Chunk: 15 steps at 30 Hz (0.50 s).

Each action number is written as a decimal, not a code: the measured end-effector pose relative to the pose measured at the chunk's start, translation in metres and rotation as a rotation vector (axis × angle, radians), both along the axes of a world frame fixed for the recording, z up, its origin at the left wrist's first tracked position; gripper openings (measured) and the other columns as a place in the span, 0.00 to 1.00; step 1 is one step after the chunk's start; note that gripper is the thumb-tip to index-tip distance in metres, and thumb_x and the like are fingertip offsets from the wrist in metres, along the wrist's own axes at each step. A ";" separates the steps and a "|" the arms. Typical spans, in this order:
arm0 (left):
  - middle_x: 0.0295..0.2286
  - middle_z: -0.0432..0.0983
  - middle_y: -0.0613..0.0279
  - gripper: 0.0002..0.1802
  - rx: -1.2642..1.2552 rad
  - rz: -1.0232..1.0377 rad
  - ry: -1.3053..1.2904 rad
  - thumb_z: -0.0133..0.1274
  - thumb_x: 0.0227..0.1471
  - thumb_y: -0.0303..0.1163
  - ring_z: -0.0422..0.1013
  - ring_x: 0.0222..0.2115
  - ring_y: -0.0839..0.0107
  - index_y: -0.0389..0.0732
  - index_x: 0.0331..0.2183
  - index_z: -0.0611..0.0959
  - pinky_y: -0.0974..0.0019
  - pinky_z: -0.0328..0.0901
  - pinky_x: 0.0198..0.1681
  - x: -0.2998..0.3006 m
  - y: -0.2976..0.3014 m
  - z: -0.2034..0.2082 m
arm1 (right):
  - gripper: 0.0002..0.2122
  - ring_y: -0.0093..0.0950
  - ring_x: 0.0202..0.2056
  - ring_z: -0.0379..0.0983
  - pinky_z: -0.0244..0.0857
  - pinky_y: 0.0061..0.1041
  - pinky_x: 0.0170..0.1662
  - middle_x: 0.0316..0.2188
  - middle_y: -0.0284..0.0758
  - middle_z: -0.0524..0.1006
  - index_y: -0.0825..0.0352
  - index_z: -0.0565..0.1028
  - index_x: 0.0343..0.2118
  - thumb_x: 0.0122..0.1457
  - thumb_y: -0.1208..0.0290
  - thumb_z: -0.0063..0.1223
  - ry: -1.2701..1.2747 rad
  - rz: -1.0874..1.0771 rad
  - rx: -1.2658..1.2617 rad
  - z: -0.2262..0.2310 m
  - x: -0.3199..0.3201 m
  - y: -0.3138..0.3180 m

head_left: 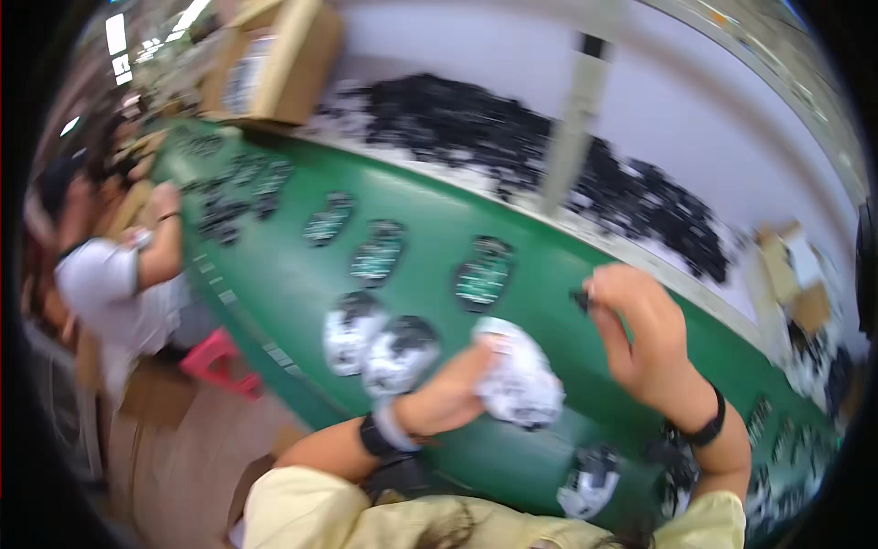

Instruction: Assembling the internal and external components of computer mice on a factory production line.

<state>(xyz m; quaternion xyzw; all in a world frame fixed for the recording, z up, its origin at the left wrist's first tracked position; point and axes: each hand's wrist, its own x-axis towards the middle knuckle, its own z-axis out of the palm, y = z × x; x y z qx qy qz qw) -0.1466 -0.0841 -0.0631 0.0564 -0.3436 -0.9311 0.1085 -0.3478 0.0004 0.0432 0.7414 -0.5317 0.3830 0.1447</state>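
My left hand (455, 386) is closed on the edge of a white oval shell (521, 373) with dark marks along its lower rim, tilted above the green table. To the right of it my right hand (640, 329) is raised, thumb and finger pinching a small black part (580, 298). Left of my left hand lie two white and black oval shells, one (355, 334) partly behind the other (402, 355). Another shell (590, 480) rests near the table's front edge. Beyond my hands sits an oval piece (484, 274) with a green board in a black frame. Motion blurs the details.
More board pieces (378, 252) lie along the green table (567, 247). Behind it are long heaps of small black parts (457, 119) and a post (574, 128). A cardboard box (274, 69) stands far left. At left a co-worker in white (114, 284) sits near a pink stool (221, 363).
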 end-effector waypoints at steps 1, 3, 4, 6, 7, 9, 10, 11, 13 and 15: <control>0.50 0.67 0.59 0.37 -0.079 -0.009 -0.019 0.42 0.55 0.59 0.66 0.50 0.67 0.40 0.55 0.63 0.59 0.62 0.54 -0.005 0.002 0.002 | 0.12 0.39 0.35 0.74 0.70 0.31 0.35 0.30 0.42 0.75 0.70 0.72 0.34 0.43 0.85 0.55 -0.013 0.111 0.009 0.004 0.018 -0.008; 0.45 0.70 0.62 0.35 -0.049 -0.020 -0.103 0.44 0.56 0.57 0.69 0.45 0.72 0.43 0.55 0.62 0.62 0.65 0.49 -0.010 0.005 0.007 | 0.09 0.38 0.33 0.74 0.69 0.32 0.33 0.29 0.39 0.75 0.68 0.71 0.34 0.48 0.81 0.54 -0.056 0.221 0.208 -0.002 0.038 -0.028; 0.47 0.68 0.63 0.36 -0.048 -0.110 -0.126 0.49 0.55 0.53 0.68 0.47 0.72 0.45 0.57 0.59 0.63 0.65 0.50 -0.008 -0.002 0.013 | 0.08 0.38 0.32 0.74 0.69 0.33 0.32 0.29 0.39 0.75 0.68 0.71 0.34 0.50 0.79 0.53 -0.077 0.248 0.410 -0.005 0.040 -0.036; 0.48 0.66 0.64 0.37 -0.006 -0.149 -0.111 0.55 0.54 0.44 0.67 0.48 0.72 0.45 0.58 0.57 0.62 0.64 0.50 -0.004 -0.009 0.007 | 0.06 0.39 0.31 0.74 0.68 0.35 0.31 0.29 0.39 0.75 0.67 0.71 0.35 0.54 0.76 0.51 -0.048 0.318 0.515 -0.014 0.040 -0.047; 0.47 0.67 0.64 0.37 -0.019 -0.136 -0.102 0.56 0.53 0.41 0.67 0.48 0.72 0.44 0.58 0.57 0.62 0.64 0.50 -0.001 -0.009 0.008 | 0.06 0.39 0.30 0.74 0.68 0.35 0.31 0.29 0.40 0.75 0.67 0.71 0.35 0.54 0.75 0.51 -0.043 0.312 0.526 -0.015 0.042 -0.049; 0.46 0.68 0.63 0.37 -0.014 -0.116 -0.082 0.58 0.51 0.35 0.68 0.47 0.72 0.44 0.57 0.58 0.63 0.65 0.49 0.000 -0.006 0.007 | 0.07 0.40 0.30 0.74 0.68 0.35 0.32 0.30 0.40 0.75 0.67 0.73 0.36 0.54 0.76 0.51 -0.053 0.284 0.614 -0.020 0.036 -0.045; 0.46 0.68 0.62 0.37 0.002 -0.132 -0.107 0.58 0.51 0.33 0.68 0.47 0.72 0.43 0.57 0.58 0.63 0.64 0.50 0.000 -0.007 0.011 | 0.07 0.40 0.30 0.73 0.68 0.34 0.33 0.30 0.40 0.75 0.68 0.73 0.36 0.54 0.77 0.51 -0.086 0.250 0.599 -0.022 0.029 -0.040; 0.46 0.68 0.61 0.37 0.019 -0.143 -0.144 0.58 0.50 0.32 0.68 0.47 0.71 0.42 0.57 0.58 0.63 0.63 0.51 0.003 -0.007 0.017 | 0.07 0.40 0.30 0.73 0.68 0.34 0.33 0.30 0.41 0.75 0.68 0.73 0.36 0.53 0.78 0.52 -0.129 0.223 0.583 -0.025 0.023 -0.032; 0.45 0.68 0.60 0.34 0.033 -0.168 -0.172 0.57 0.51 0.32 0.69 0.44 0.70 0.42 0.56 0.60 0.64 0.65 0.48 0.002 -0.010 0.019 | 0.07 0.41 0.29 0.73 0.68 0.33 0.33 0.29 0.42 0.75 0.69 0.74 0.35 0.52 0.79 0.52 -0.176 0.136 0.576 -0.026 0.011 -0.017; 0.45 0.68 0.61 0.32 0.014 -0.179 -0.178 0.56 0.53 0.33 0.69 0.45 0.70 0.42 0.56 0.61 0.65 0.66 0.45 -0.001 -0.011 0.014 | 0.07 0.41 0.28 0.73 0.68 0.32 0.33 0.29 0.42 0.75 0.70 0.74 0.34 0.52 0.81 0.52 -0.198 0.040 0.597 -0.021 0.002 0.001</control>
